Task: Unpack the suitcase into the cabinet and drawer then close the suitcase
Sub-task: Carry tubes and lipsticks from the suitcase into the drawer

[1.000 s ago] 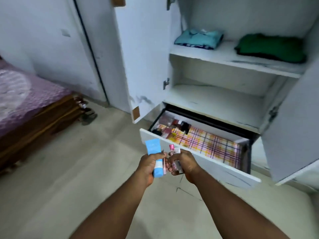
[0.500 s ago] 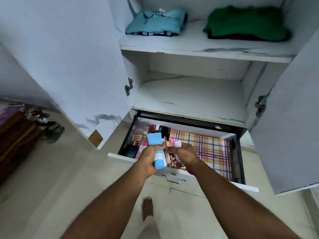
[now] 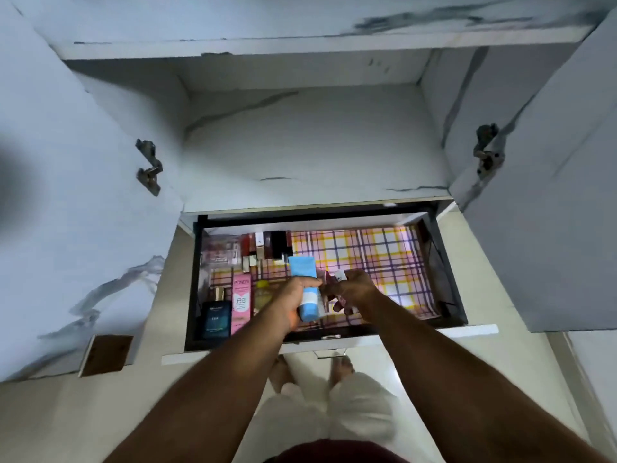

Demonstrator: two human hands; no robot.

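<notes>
drawer [image 3: 474,329] open: cosmetics left | hands: L [image 3: 289,304] grips blue tube [image 3: 305,290], R [image 3: 350,290] pinches sm. items

We have a single view, head-worn, wide-angle, looking steeply down and forward from above our own forearms. It sits close over the pulled-out white drawer with a plaid pink-and-yellow liner [image 3: 394,259], which fills the middle of the frame. Our left hand [image 3: 293,300], gripping a light blue plastic tube [image 3: 305,289], lands near frame centre; our right hand [image 3: 354,290] is just beside that grip. Beyond the grip we face the white marble-patterned cabinet shelf [image 3: 314,152]. Below the grip, at the bottom edge, we see our own legs. Edges bend from the lens.
</notes>
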